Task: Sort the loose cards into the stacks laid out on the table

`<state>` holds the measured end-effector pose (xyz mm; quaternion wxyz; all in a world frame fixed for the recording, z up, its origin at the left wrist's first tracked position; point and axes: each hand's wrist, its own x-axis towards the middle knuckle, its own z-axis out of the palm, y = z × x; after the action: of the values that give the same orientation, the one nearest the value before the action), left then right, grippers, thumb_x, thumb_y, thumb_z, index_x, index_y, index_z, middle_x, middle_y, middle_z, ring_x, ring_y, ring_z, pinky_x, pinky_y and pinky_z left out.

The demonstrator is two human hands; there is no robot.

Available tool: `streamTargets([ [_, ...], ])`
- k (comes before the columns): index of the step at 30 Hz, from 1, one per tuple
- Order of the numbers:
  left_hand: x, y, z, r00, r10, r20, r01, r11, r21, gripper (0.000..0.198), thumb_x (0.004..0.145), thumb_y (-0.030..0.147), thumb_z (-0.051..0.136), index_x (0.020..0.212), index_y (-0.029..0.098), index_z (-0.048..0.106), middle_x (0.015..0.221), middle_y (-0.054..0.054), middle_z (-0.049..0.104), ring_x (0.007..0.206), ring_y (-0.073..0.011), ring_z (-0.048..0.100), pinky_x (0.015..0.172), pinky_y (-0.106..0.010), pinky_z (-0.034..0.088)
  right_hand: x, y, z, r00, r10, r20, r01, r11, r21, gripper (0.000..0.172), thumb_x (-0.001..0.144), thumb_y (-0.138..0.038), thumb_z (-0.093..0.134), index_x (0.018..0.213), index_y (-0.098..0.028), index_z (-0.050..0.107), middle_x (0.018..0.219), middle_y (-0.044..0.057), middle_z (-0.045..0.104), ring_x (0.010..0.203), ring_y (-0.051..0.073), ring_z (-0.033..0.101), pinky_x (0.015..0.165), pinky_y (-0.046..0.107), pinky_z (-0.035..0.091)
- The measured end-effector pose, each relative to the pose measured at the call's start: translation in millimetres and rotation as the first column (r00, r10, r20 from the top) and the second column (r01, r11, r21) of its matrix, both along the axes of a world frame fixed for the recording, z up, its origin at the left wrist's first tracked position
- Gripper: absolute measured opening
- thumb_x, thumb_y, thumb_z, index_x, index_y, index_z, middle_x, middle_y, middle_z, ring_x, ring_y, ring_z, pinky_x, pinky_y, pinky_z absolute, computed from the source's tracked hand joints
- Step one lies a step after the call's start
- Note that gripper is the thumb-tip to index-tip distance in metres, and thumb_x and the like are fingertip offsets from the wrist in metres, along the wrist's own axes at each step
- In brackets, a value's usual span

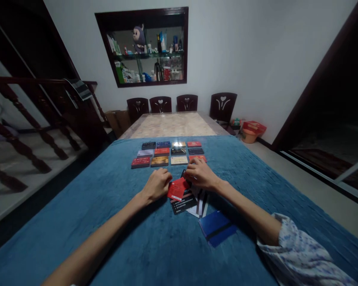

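Observation:
My left hand [158, 184] is closed, its fingertips at the left edge of a red card [177, 188]. Just right of it, my right hand [202, 174] curls its fingers down over the far side of the loose cards; what they pinch is hidden. Under the red card lies a black card [183, 203] with white print. Beside that are whitish cards [201, 204] with dark stripes, partly beneath my right hand. Nearer me rest blue cards [217, 227] with a black stripe. Beyond my hands, several card stacks stand in rows, among them a gold stack [159, 160] and a cream stack [179, 160].
A blue cloth [122, 230] covers the near part of the table; its far end is a bare marbled top [173, 124]. Dark chairs [160, 104] stand behind it. A railing [32, 123] runs along the left, and an orange bucket [249, 136] sits on the floor at right.

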<state>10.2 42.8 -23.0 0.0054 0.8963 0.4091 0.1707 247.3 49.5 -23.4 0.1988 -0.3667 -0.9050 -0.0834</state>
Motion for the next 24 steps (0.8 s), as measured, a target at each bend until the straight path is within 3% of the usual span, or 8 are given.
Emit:
streamTargets([
  [11,-24,-24,-1.9,0.993,-0.103,0.06,0.108,0.99,-0.086,0.019,0.091,0.017,0.052,0.099,0.019,0.07,0.111,-0.008,0.07,0.106,-0.0248,0.057,0.089,-0.042,0.044,-19,-24,4.2,0.992,0.089,0.089,-0.077,0.989,-0.13,0.019,0.093,-0.033,0.059,0.1,-0.021,0.072,0.102,0.01,0.07,0.107,0.027,0.045,0.086,0.041,0.031],
  [19,-36,-24,-3.3,0.976,-0.198,0.091,0.212,0.962,-0.174,0.032,0.086,0.023,0.061,0.117,0.021,0.066,0.127,-0.01,0.065,0.121,-0.0283,0.051,0.105,-0.05,0.037,-21,-28,0.0,0.988,0.134,0.082,-0.119,0.978,-0.172,0.034,0.09,-0.051,0.061,0.103,-0.021,0.072,0.105,0.01,0.068,0.106,0.028,0.045,0.085,0.042,0.031],
  [24,-39,-22,-0.1,0.971,-0.221,0.091,0.234,0.956,-0.179,0.03,0.088,0.026,0.062,0.117,0.021,0.066,0.125,-0.01,0.065,0.124,-0.0284,0.048,0.108,-0.05,0.035,-20,-29,0.3,0.986,0.142,0.087,-0.126,0.977,-0.175,0.039,0.089,-0.054,0.061,0.104,-0.02,0.072,0.105,0.01,0.067,0.105,0.028,0.045,0.085,0.042,0.032],
])
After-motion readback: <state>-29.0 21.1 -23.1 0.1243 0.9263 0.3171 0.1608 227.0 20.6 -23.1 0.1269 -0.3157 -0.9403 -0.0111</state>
